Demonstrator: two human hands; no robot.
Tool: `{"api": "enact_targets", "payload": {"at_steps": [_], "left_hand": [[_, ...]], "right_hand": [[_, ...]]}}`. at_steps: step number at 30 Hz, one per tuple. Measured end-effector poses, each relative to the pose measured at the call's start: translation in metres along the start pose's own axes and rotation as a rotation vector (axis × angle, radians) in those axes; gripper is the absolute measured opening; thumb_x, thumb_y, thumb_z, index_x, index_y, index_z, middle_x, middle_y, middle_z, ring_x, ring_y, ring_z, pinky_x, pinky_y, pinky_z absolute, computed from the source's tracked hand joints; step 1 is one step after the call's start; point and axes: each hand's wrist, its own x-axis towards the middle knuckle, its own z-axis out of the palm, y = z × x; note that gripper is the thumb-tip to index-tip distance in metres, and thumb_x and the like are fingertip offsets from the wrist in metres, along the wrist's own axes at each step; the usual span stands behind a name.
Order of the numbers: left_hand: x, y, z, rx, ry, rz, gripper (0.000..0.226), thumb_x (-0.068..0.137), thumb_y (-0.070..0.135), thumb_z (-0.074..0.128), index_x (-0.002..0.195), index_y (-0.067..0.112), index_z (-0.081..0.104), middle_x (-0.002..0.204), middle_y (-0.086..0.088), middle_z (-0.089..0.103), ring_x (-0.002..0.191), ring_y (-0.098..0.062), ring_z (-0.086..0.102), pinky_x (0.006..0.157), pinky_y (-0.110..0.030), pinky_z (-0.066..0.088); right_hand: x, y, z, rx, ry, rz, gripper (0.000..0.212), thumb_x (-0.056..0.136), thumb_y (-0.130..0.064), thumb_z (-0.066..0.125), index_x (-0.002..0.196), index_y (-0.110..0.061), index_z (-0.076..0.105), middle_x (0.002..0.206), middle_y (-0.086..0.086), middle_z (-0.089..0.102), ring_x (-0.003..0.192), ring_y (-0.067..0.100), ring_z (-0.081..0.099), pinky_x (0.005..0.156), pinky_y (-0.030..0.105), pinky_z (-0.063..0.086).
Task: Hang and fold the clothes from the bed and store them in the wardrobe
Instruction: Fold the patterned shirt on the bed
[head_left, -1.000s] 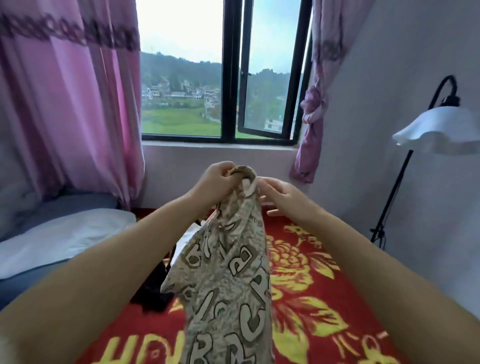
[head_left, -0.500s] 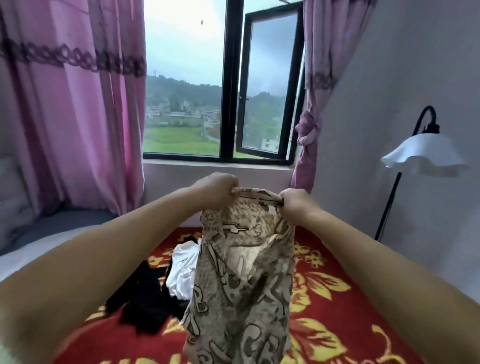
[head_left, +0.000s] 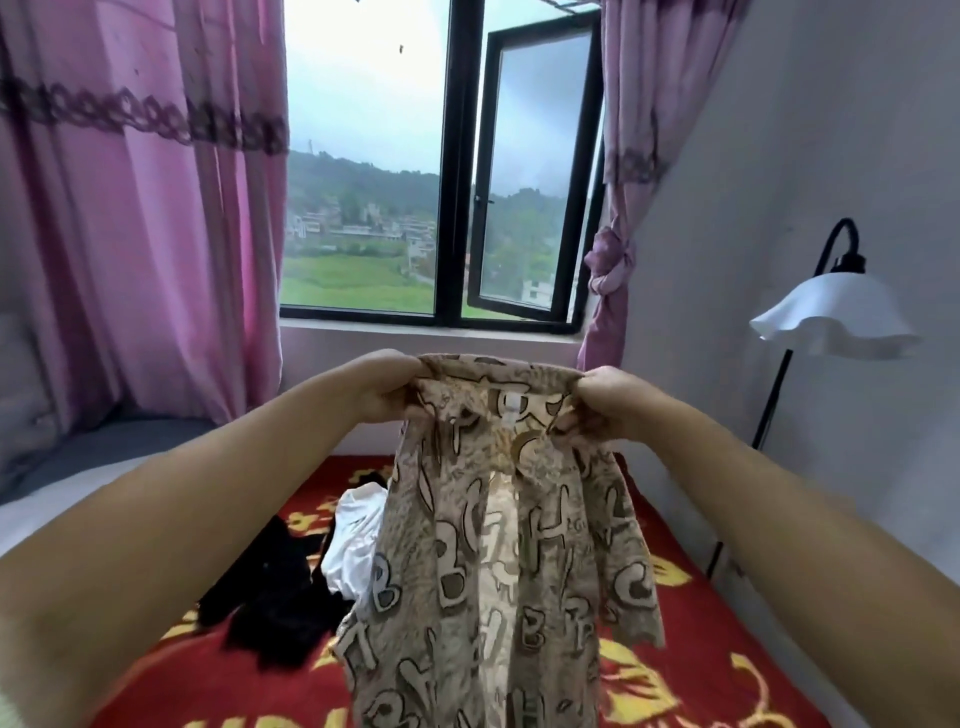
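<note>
A bedroom in a home. A bed (head_left: 691, 639) with a red, yellow-flowered cover fills the foreground, clothes (head_left: 291, 597) heaped near its left edge. Pink curtains (head_left: 145, 218) frame an open window (head_left: 457, 171) overlooking green hills. A floor lamp (head_left: 831, 322) stands by the right wall; at far left, possibly a pillow (head_left: 21, 384).

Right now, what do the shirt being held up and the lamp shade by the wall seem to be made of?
Shirt: thin, soft woven cloth, matte, beige with printed letters. It hangs in loose folds from both hands, and light seems to show through the middle. The fibre cannot be told.

Lamp shade: smooth white with a wavy rim that keeps its shape, so probably glass or plastic; which one is unclear.
</note>
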Motion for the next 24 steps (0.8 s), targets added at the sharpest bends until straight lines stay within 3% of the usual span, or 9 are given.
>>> {"api": "enact_targets", "payload": {"at_steps": [3, 5, 8, 12, 14, 16, 19, 22, 24], "left_hand": [[-0.002, 0.003, -0.003, -0.096, -0.115, 0.091, 0.005, 0.090, -0.004, 0.054, 0.090, 0.000, 0.056, 0.076, -0.009, 0.057, 0.062, -0.015, 0.061, 0.054, -0.022, 0.056], [0.000, 0.000, -0.008, 0.126, -0.118, 0.163, 0.008, 0.085, -0.005, 0.060, 0.092, -0.001, 0.060, 0.080, -0.009, 0.062, 0.073, -0.016, 0.063, 0.069, -0.025, 0.058], [0.003, -0.011, -0.007, 0.803, 0.236, 0.382, 0.010, 0.084, 0.003, 0.058, 0.081, 0.003, 0.068, 0.075, -0.005, 0.066, 0.072, -0.021, 0.063, 0.062, -0.031, 0.054], [0.000, -0.018, -0.004, 1.061, 0.509, 0.516, 0.026, 0.092, 0.030, 0.054, 0.069, 0.021, 0.062, 0.066, 0.006, 0.056, 0.062, -0.014, 0.054, 0.048, -0.023, 0.031], [-0.002, -0.014, -0.008, 1.067, 0.531, 0.561, 0.023, 0.095, 0.029, 0.049, 0.077, 0.020, 0.060, 0.082, 0.001, 0.053, 0.077, -0.018, 0.054, 0.057, -0.026, 0.033], [-0.004, -0.008, -0.006, 0.923, 0.492, 0.635, 0.020, 0.097, 0.020, 0.046, 0.095, 0.013, 0.064, 0.098, -0.005, 0.055, 0.091, -0.023, 0.055, 0.071, -0.027, 0.037], [-0.011, 0.000, -0.002, 0.678, 0.468, 0.712, 0.029, 0.101, 0.019, 0.041, 0.117, 0.007, 0.062, 0.113, -0.010, 0.063, 0.103, -0.026, 0.058, 0.085, -0.035, 0.045], [-0.017, 0.003, -0.016, 0.608, 0.427, 0.746, 0.030, 0.101, 0.024, 0.044, 0.118, 0.009, 0.064, 0.112, -0.010, 0.066, 0.101, -0.024, 0.059, 0.087, -0.037, 0.046], [-0.020, -0.003, -0.030, 0.804, 0.367, 0.709, 0.033, 0.100, 0.029, 0.046, 0.114, 0.007, 0.066, 0.104, -0.014, 0.068, 0.092, -0.024, 0.061, 0.080, -0.034, 0.044]], "right_hand": [[-0.003, -0.001, -0.022, -0.064, -0.074, -0.167, 0.019, 0.096, -0.017, 0.054, 0.104, -0.003, 0.063, 0.081, 0.006, 0.073, 0.069, 0.013, 0.068, 0.060, 0.022, 0.049], [-0.005, 0.003, -0.032, -0.201, -0.108, -0.280, 0.018, 0.085, -0.020, 0.070, 0.094, -0.004, 0.068, 0.080, 0.002, 0.070, 0.070, 0.011, 0.062, 0.064, 0.020, 0.046], [-0.001, 0.012, -0.029, -0.586, 0.108, -0.394, 0.017, 0.084, -0.023, 0.071, 0.080, -0.006, 0.068, 0.077, 0.004, 0.068, 0.070, 0.016, 0.060, 0.058, 0.027, 0.046], [-0.001, 0.021, -0.022, -0.875, 0.492, -0.523, 0.017, 0.088, -0.020, 0.056, 0.078, -0.011, 0.066, 0.080, 0.005, 0.063, 0.078, 0.025, 0.057, 0.056, 0.030, 0.030], [-0.003, 0.021, -0.028, -0.806, 0.515, -0.556, 0.024, 0.091, -0.028, 0.056, 0.069, -0.019, 0.059, 0.084, 0.005, 0.056, 0.087, 0.025, 0.055, 0.063, 0.029, 0.032], [-0.007, 0.018, -0.032, -0.531, 0.447, -0.600, 0.028, 0.092, -0.039, 0.058, 0.066, -0.028, 0.056, 0.089, 0.005, 0.058, 0.082, 0.018, 0.054, 0.065, 0.025, 0.039], [-0.013, 0.015, -0.025, -0.040, 0.322, -0.654, 0.021, 0.092, -0.042, 0.057, 0.083, -0.025, 0.066, 0.082, 0.001, 0.070, 0.073, 0.011, 0.062, 0.066, 0.022, 0.046], [-0.015, 0.019, -0.029, -0.187, 0.279, -0.789, 0.026, 0.093, -0.035, 0.058, 0.074, -0.017, 0.062, 0.059, 0.000, 0.053, 0.054, 0.002, 0.046, 0.055, 0.024, 0.036], [-0.013, 0.023, -0.036, -0.510, 0.285, -0.818, 0.034, 0.091, -0.036, 0.060, 0.061, -0.022, 0.052, 0.053, -0.009, 0.045, 0.047, 0.002, 0.039, 0.051, 0.023, 0.031]]}}
